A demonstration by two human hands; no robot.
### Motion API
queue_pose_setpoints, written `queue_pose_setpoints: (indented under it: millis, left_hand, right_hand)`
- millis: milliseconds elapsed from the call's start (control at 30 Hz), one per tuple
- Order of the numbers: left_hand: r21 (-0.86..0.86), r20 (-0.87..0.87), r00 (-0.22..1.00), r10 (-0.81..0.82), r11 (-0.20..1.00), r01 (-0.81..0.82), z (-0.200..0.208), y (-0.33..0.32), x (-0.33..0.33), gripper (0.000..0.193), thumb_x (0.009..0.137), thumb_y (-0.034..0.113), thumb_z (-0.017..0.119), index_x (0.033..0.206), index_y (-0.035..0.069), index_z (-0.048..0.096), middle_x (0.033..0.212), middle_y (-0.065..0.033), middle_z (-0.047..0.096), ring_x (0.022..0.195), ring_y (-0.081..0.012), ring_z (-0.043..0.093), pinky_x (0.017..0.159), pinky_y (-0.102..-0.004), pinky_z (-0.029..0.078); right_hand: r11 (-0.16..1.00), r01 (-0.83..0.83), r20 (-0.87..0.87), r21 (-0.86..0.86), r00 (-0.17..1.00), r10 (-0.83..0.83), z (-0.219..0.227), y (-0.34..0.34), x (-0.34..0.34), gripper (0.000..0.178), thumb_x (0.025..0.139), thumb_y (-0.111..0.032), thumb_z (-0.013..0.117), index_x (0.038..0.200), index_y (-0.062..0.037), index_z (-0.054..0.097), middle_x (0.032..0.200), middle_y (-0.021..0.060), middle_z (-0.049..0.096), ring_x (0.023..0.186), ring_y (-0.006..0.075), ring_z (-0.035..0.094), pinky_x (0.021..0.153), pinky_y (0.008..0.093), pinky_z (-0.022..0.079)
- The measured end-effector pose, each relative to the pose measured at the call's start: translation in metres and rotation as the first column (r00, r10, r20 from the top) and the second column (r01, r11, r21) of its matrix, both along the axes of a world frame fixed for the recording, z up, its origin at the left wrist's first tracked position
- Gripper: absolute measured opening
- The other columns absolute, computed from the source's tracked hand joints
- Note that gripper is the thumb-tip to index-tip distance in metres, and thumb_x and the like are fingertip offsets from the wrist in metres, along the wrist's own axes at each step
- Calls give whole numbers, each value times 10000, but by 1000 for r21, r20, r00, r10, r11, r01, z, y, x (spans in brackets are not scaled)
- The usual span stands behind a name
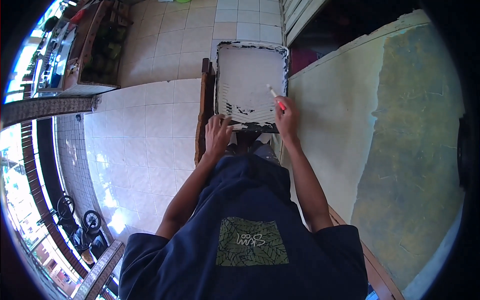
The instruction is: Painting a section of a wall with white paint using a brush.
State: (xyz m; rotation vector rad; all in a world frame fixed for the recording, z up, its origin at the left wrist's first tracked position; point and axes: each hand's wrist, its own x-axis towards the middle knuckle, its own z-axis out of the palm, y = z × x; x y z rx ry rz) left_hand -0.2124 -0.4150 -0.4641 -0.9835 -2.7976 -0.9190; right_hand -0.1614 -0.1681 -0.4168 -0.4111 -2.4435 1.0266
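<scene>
A black paint tray (pixel 252 65), coated with white paint and ridged at its near end, lies in front of me. My right hand (pixel 286 120) is closed around a slim paintbrush (pixel 273 92) with a red part by the fingers and a pale end. That pale end points away from me, over the right side of the tray. At the tray's near left corner is my left hand (pixel 218 135), its fingers apart and lying at the rim. Whether it presses on the tray is hard to see.
A brown wooden edge (pixel 204 105) runs along the tray's left side. To the right rises a wall with pale paint (pixel 335 115) and a worn greenish patch (pixel 410 130). Light floor tiles (pixel 150 117) spread leftward. A wooden crate (pixel 102 45) stands far left, a bicycle (pixel 80 220) lower left.
</scene>
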Motion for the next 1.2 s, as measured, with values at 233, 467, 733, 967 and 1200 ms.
queue_pose_setpoints:
  millis: [233, 467, 733, 967, 1200]
  left_hand:
    - [42, 310, 901, 304, 942, -333, -8, -4, -14, 745, 900, 62, 593, 1571, 78, 269, 1340, -225, 544, 1244, -443, 502, 1033, -506, 409]
    - [-33, 355, 908, 222, 974, -225, -23, -15, -25, 682, 868, -79, 476, 1527, 8, 326, 1178, -264, 609, 1008, -447, 631, 827, -528, 522]
    - [-236, 461, 855, 237, 962, -139, 5, -20, -42, 587, 960, 92, 510, 1522, 18, 359, 1147, -263, 643, 1007, -417, 647, 846, -487, 524]
    - [-131, 354, 898, 262, 964, -229, -4, -3, -59, 580, 965, 107, 509, 1519, 23, 357, 1121, -250, 664, 987, -421, 649, 821, -512, 524]
    - [-201, 381, 894, 235, 965, -168, -21, -8, -65, 600, 953, 56, 485, 1526, 6, 313, 1078, -258, 668, 889, -436, 662, 759, -528, 535]
  right_hand:
    - [969, -213, 62, 121, 976, 207, -19, -32, -4, 200, 867, 21, 656, 1057, -42, 657, 1002, 153, 644, 948, 343, 651, 800, 416, 532]
    - [887, 192, 112, -420, 981, -160, -19, -47, -56, 148, 933, -128, 696, 1040, -37, 651, 856, 117, 714, 743, 204, 713, 660, 300, 538]
    - [928, 291, 29, -233, 956, -292, -17, -24, -57, 112, 918, -95, 690, 1001, -37, 643, 840, 107, 692, 738, 154, 691, 654, 292, 545]
    - [907, 173, -3, -384, 982, -189, -35, -76, -81, 101, 900, -86, 692, 968, -33, 639, 763, 91, 662, 683, 143, 666, 640, 289, 537]
    - [948, 221, 20, -227, 975, -222, -27, -35, -60, 62, 894, -69, 660, 922, -31, 620, 709, 67, 649, 639, 139, 646, 593, 296, 510]
